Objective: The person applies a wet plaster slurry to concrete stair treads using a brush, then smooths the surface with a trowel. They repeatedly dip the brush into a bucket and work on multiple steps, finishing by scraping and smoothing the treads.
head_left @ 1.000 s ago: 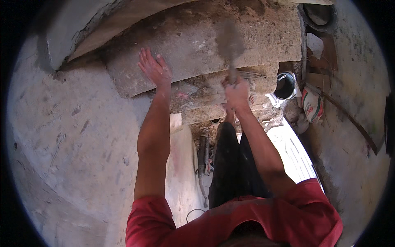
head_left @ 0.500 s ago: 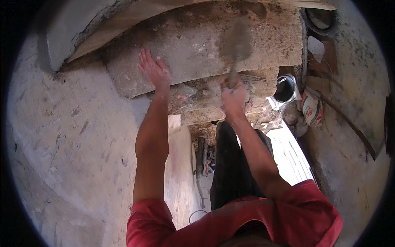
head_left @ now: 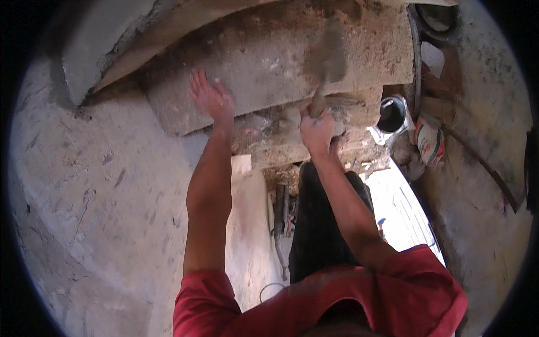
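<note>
My right hand [head_left: 318,130] is wrapped round the handle of a trowel [head_left: 327,56]. The trowel's blade points away from me and is a little blurred; it lies over the rough, dusty concrete step [head_left: 264,62]. I cannot tell whether the blade touches the surface. Over to the left, my left hand [head_left: 212,100] rests on the same step with its fingers spread, holding nothing. Below the step's front edge is a lower ledge [head_left: 281,137] strewn with grit, partly hidden by my right forearm.
A dark-mouthed bucket [head_left: 391,117] stands right of the lower ledge, beside a printed white sack [head_left: 429,145]. A tyre-like black ring [head_left: 437,21] is at the far right. Plastered walls curve along both sides, and a thick plastered edge [head_left: 106,48] overhangs the far left.
The view has shifted slightly. The trowel, in my right hand, sits a little differently over the step. My left hand stays on the step, fingers spread.
</note>
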`<move>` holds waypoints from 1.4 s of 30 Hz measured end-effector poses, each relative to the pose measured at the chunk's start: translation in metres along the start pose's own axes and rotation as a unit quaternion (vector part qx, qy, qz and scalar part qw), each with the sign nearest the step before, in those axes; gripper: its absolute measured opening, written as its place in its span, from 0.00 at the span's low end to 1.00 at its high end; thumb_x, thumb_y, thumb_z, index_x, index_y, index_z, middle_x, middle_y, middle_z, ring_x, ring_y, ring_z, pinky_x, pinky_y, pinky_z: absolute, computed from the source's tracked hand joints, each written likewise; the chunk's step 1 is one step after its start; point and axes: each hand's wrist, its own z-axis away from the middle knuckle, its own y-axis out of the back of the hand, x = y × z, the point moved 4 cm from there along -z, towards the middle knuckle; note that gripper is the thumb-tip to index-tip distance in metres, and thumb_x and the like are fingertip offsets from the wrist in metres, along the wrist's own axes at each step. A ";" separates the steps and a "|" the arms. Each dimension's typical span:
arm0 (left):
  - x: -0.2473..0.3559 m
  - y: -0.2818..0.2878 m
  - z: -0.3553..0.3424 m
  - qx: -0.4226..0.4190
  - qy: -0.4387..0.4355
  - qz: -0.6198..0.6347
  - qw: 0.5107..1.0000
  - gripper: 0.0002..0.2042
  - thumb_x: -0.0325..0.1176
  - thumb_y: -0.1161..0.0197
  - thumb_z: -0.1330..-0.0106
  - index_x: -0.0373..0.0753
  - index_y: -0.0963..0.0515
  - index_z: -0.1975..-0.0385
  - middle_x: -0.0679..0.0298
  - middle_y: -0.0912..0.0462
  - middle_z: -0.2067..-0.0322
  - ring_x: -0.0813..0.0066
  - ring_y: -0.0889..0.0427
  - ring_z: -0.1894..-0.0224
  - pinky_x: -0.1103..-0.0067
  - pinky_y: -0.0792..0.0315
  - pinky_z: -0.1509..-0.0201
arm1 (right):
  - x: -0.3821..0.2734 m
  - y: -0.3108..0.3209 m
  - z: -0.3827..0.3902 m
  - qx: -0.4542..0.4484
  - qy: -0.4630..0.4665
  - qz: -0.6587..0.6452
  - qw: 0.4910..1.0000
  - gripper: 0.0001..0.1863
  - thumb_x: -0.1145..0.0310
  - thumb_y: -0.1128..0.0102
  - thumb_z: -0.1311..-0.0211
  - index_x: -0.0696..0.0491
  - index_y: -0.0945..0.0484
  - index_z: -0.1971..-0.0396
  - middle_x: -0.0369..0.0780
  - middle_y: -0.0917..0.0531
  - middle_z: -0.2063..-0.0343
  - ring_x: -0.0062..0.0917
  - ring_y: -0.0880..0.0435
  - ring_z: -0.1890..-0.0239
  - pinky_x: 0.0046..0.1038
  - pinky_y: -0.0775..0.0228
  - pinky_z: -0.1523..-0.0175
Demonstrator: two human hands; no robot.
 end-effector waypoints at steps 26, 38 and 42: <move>0.006 0.005 0.004 0.015 -0.045 -0.029 0.998 0.28 0.43 0.50 0.24 0.36 0.37 0.28 0.50 0.40 0.24 0.51 0.46 0.20 0.50 0.57 0.20 | -0.020 -0.001 0.006 0.073 -0.024 0.102 0.992 0.18 0.62 0.35 0.44 0.61 0.17 0.59 0.57 0.13 0.64 0.55 0.12 0.59 0.49 0.21 0.53; 0.005 0.002 0.006 0.010 -0.042 -0.025 0.999 0.27 0.42 0.51 0.23 0.35 0.37 0.28 0.49 0.42 0.23 0.52 0.48 0.20 0.49 0.60 0.19 | 0.002 -0.004 0.013 0.112 -0.059 -0.182 0.975 0.20 0.62 0.26 0.42 0.61 0.17 0.57 0.54 0.12 0.67 0.44 0.11 0.59 0.42 0.23 0.52; 0.003 0.001 0.005 0.007 -0.047 -0.019 0.999 0.28 0.42 0.50 0.23 0.35 0.38 0.28 0.49 0.43 0.23 0.52 0.49 0.19 0.50 0.61 0.19 | 0.001 0.003 0.012 0.027 0.003 0.064 0.998 0.18 0.63 0.26 0.41 0.60 0.17 0.58 0.48 0.13 0.73 0.37 0.13 0.68 0.39 0.22 0.58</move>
